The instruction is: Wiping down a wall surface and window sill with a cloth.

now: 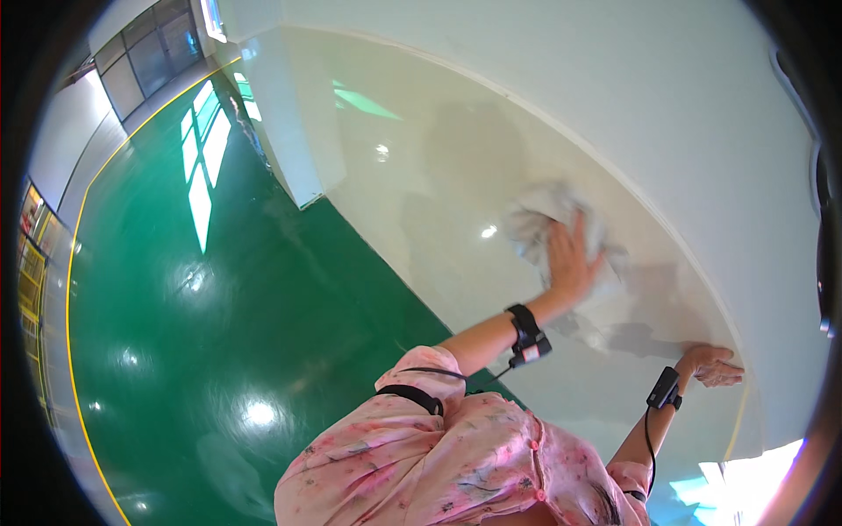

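Note:
My left hand [571, 262] is pressed over a crumpled white cloth [559, 200], its fingers spread. Both are somewhat blurred against the glossy cream lower part of a wall [454, 191]. Off to the right, my right hand [712, 367] holds nothing; it is at the wall beside a thin raised trim line [664, 227]. Its fingers are apart, and whether the palm bears on the wall is hard to tell. Each wrist carries a black strap with a small device [529, 348] and a cable.
A glossy green floor [263, 315] spreads to the left, bounded by a yellow line [71, 309]. A white wall corner or pillar [289, 144] juts out ahead. Glazed panels [151, 52] stand far off, and yellow railings [31, 283] are at the left rim. Bright light falls at lower right.

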`<state>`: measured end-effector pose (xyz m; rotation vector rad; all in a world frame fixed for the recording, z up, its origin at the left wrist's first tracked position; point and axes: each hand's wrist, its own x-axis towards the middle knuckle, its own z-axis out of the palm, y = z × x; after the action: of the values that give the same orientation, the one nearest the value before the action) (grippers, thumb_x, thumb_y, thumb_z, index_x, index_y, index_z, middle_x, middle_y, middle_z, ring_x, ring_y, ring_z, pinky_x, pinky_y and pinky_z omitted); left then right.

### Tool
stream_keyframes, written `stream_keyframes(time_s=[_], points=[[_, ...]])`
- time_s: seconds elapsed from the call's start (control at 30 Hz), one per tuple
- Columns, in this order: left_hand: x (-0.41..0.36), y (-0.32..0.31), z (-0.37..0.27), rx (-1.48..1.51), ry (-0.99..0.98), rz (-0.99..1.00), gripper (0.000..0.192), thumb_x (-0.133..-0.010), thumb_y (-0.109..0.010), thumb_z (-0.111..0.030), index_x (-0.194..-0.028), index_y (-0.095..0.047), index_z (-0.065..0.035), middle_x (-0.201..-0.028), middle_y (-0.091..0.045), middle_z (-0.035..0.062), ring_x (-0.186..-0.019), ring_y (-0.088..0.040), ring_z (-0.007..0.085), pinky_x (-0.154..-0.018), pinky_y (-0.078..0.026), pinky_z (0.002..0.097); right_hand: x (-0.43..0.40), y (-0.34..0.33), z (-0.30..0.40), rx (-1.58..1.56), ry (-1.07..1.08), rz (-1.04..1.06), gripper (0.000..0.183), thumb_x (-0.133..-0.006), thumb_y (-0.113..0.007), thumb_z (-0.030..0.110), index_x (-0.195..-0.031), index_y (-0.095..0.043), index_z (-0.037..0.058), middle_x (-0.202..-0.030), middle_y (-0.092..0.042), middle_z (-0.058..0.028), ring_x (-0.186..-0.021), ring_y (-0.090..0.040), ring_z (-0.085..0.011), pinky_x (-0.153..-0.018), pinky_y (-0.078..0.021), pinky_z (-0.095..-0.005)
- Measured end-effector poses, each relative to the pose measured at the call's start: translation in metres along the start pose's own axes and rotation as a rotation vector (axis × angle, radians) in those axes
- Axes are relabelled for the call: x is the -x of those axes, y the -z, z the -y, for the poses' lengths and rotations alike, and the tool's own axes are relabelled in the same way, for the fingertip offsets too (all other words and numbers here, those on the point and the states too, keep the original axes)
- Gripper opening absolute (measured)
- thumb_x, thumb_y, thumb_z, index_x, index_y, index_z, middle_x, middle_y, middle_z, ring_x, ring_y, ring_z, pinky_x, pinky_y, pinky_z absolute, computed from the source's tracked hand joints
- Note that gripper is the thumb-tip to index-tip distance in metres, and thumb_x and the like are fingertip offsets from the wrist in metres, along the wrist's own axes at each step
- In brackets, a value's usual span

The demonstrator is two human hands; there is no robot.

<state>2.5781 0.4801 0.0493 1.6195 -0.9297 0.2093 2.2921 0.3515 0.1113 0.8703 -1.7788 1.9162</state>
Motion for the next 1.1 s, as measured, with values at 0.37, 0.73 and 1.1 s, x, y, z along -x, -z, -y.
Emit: stream_keyframes(time_s=[0.37,0.73,1.1], points=[[-0.116,0.061,0.033,-0.065,-0.054,-0.049,0.068,-0.080,-0.060,-0.029,-0.138,-0.029,-0.0082,-0.134,-0.029,0.0288,-0.122,-0.031,0.0454,-0.103,-0.025,0.0498,0.025,0.058,0.098,-0.488,0.596,0.369,0.053,-0.090,-0.053,0.027,-0.133,-0.037,-0.0006,-0.138,-0.037,-0.0199,-0.129,-0.033,-0.0343,-0.104,-0.0292,-0.0454],[-0.201,0.129,0.077,-0.070,-0.085,-0.266,0.068,-0.080,-0.059,-0.027,-0.136,-0.030,-0.0040,-0.127,-0.034,0.0295,-0.116,-0.035,0.0451,-0.099,-0.029,0.0494,0.116,0.041,0.226,-0.569,1.204,0.490,0.049,-0.084,-0.052,0.015,-0.130,-0.041,0.0030,-0.137,-0.038,-0.0187,-0.128,-0.033,-0.0358,-0.106,-0.0231,-0.0497],[-0.329,0.223,0.228,-0.079,0.165,-0.582,0.061,-0.086,-0.052,-0.039,-0.131,-0.037,-0.0008,-0.122,-0.043,0.0278,-0.115,-0.041,0.0418,-0.094,-0.034,0.0486,0.117,0.028,0.179,-0.243,1.260,0.324,0.047,-0.090,-0.040,0.031,-0.129,-0.046,0.0055,-0.140,-0.037,-0.0163,-0.131,-0.031,-0.0337,-0.108,-0.0153,-0.0475]])
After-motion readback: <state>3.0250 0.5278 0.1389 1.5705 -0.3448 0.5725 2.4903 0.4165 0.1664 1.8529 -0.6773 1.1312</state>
